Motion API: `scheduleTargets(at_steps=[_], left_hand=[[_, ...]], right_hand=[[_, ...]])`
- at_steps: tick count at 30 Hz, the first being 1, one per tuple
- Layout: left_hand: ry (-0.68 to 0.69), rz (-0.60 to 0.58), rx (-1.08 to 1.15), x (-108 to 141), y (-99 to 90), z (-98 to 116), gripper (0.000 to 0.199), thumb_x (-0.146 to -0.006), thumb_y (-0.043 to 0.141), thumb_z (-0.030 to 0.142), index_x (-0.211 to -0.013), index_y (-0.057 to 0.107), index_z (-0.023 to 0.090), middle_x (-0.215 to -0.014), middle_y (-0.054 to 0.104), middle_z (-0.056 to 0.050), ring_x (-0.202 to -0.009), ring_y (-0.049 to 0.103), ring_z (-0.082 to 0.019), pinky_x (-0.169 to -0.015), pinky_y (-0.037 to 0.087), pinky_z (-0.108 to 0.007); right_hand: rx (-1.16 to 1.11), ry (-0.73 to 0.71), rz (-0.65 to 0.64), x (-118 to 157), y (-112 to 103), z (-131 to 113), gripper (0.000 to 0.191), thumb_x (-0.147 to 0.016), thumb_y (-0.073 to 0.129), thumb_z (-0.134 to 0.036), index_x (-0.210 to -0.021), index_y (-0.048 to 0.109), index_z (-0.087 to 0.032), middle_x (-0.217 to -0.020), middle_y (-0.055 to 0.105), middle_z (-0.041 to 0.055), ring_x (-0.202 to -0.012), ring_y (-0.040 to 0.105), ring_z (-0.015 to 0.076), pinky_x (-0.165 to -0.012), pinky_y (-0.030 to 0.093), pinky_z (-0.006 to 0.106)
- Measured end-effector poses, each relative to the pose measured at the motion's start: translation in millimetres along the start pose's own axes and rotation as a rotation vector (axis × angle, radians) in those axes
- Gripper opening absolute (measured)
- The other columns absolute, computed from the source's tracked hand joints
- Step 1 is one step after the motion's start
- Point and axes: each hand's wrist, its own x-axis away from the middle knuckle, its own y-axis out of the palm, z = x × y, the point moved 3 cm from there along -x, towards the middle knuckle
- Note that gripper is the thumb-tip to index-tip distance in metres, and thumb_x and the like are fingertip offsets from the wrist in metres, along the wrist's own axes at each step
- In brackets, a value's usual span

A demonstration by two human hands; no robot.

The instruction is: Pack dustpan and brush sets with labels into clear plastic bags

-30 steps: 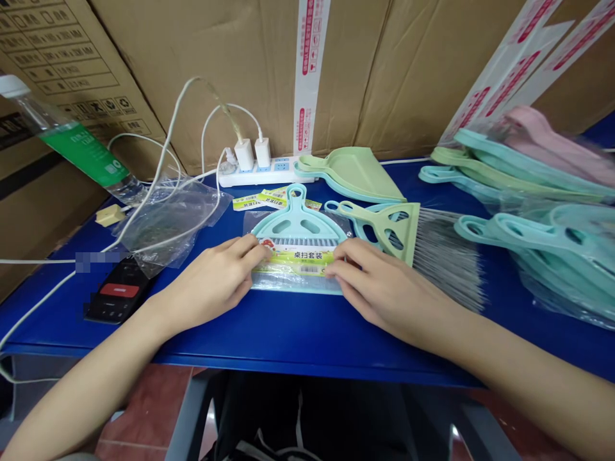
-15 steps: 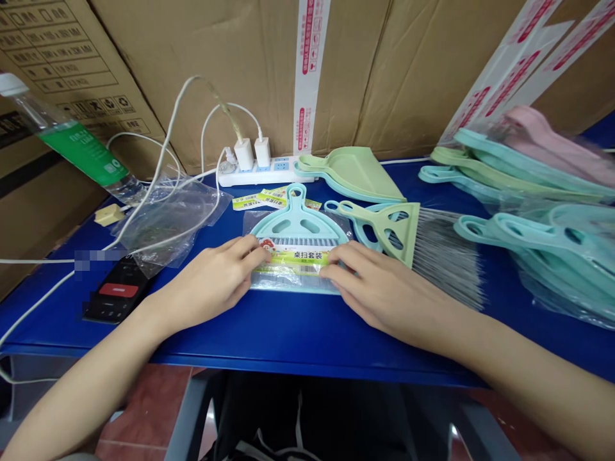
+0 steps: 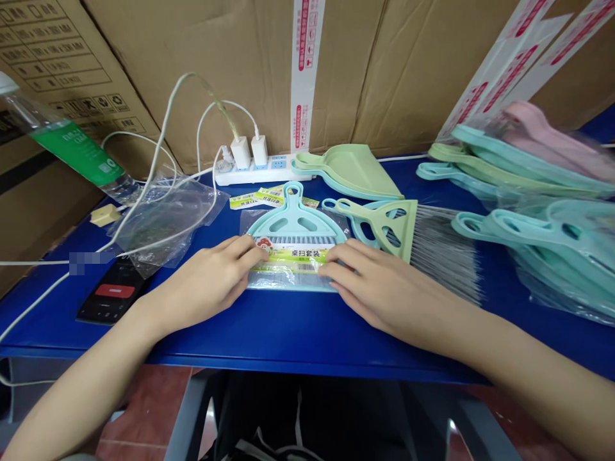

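A light blue dustpan and brush set [image 3: 294,203] lies flat in front of me in a clear plastic bag, handle pointing away. Across its grey bristles runs a yellow-green and white paper label [image 3: 302,253]. My left hand [image 3: 218,276] curls its fingers at the label's left end, on the side of the set. At the opposite end, my right hand [image 3: 368,276] has thumb and fingers bent over the set's right side. The fingertips partly cover the label's ends. Whether the label is inside the bag or on it, I cannot tell.
Right of the set lie loose brushes [image 3: 398,230], with green and blue dustpans [image 3: 350,169] behind. Bagged sets [image 3: 542,237] pile up at the right. Spare labels [image 3: 254,198], a power strip [image 3: 278,168], cables, a plastic bag [image 3: 168,218], a phone [image 3: 113,291] and a bottle [image 3: 72,147] sit leftward.
The whole view has shifted very slightly. Both hands keep their places at the two ends of the label, and the set stays flat on the table.
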Motion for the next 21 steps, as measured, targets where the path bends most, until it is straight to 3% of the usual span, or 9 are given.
scheduleTargets(at_steps=[21], left_hand=[[-0.012, -0.016, 0.057, -2.8, 1.4, -3.6, 0.037, -0.099, 0.028, 0.020, -0.119, 0.059, 0.016, -0.103, 0.062, -0.011, -0.095, 0.065, -0.024, -0.078, 0.059, -0.038]], right_hand=[[-0.049, 0.019, -0.061, 6.3, -1.6, 0.3, 0.025, -0.092, 0.044, -0.006, -0.098, 0.067, -0.013, -0.098, 0.069, 0.0127, -0.089, 0.064, 0.0249, -0.076, 0.055, 0.037]])
